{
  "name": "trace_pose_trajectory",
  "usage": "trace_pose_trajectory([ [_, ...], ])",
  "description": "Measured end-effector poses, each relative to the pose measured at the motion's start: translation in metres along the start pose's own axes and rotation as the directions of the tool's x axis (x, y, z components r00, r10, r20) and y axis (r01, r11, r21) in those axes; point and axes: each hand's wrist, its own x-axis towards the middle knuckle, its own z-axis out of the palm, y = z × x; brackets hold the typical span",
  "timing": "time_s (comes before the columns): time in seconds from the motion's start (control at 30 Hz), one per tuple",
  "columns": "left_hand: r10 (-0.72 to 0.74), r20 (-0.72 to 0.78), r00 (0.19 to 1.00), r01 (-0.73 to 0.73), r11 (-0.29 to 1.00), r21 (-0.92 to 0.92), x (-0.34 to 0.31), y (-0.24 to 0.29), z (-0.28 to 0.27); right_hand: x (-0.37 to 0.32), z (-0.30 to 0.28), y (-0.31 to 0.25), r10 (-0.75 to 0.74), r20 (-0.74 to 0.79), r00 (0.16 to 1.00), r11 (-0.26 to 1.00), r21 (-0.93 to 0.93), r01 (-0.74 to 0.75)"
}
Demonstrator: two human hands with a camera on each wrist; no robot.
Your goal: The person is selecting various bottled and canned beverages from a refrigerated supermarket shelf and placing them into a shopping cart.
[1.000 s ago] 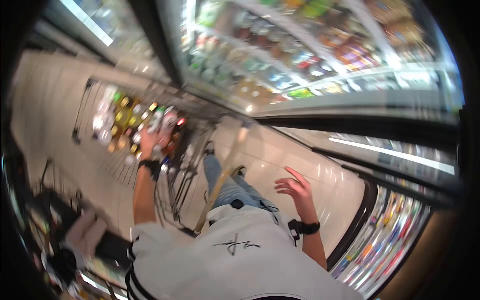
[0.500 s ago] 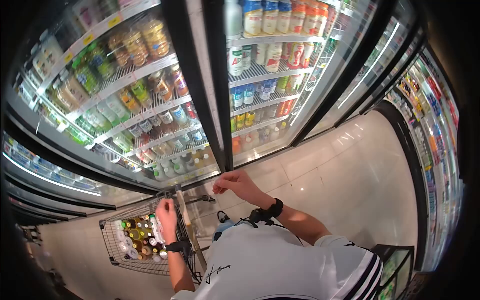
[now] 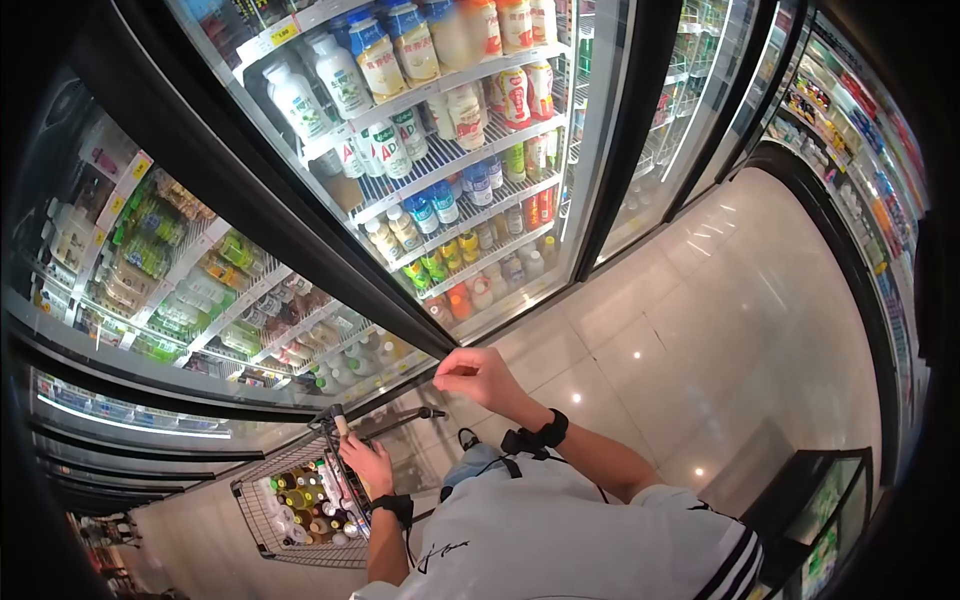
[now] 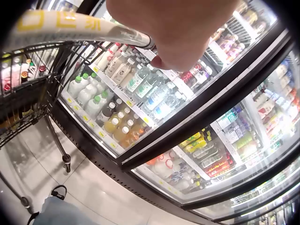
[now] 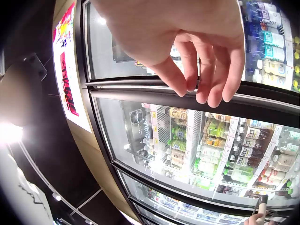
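Note:
My left hand (image 3: 368,465) is on the handle (image 4: 93,29) of a metal shopping cart (image 3: 262,515), near the end of the bar. In the left wrist view the hand covers that end; the right wrist view shows its fingers around the bar. Several bottles (image 3: 305,500) stand packed in the basket, with dark, yellow and white tops. My right hand (image 3: 480,380) hangs in front of my waist, its fingers (image 5: 202,61) loosely bent down and holding nothing. In the right wrist view the fingertips overlap the dark frame of a glass fridge door (image 5: 154,86).
Tall glass-door fridges (image 3: 330,270) run along the front and left, their shelves full of drink bottles (image 3: 400,50). More stocked shelves (image 3: 850,110) curve along the right. A black-framed display stand (image 3: 815,510) is behind on the right. Glossy tiles (image 3: 650,370) cover the floor.
My left hand has come out from over the bottles in the basket to the cart handle. The right hand has come in front of my waist, fingers less spread. The view has swung round.

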Motion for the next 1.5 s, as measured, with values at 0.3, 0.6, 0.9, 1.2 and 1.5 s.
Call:
trace_pose_trajectory([
  [0.3, -0.229, 0.021, 0.973, 0.229, 0.961, -0.157, -0.006, -0.034, 0.007, 0.099, 0.029, -0.047, -0.519, -0.166, 0.838, 0.784, -0.484, 0.39],
  [0.6, -0.508, 0.324, 0.798, 0.581, 0.79, -0.194, 0.018, -0.082, 0.039, 0.193, 0.075, -0.065, -0.474, -0.107, 0.874, 0.684, -0.67, 0.289],
  [0.9, -0.498, 0.267, 0.825, 0.552, 0.812, -0.189, 0.019, -0.064, 0.025, 0.21, 0.064, -0.047, -0.685, -0.035, 0.728, 0.537, -0.699, 0.472],
  [1.2, -0.484, 0.512, 0.71, 0.69, 0.625, -0.366, 0.023, -0.091, 0.044, 0.204, 0.071, -0.047, -0.807, -0.09, 0.584, 0.447, -0.74, 0.503],
  [1.5, -0.117, -0.146, 0.982, 0.06, 0.934, -0.351, 0.099, -0.025, -0.034, 0.076, 0.056, -0.052, -0.397, -0.211, 0.893, 0.855, -0.439, 0.276],
])
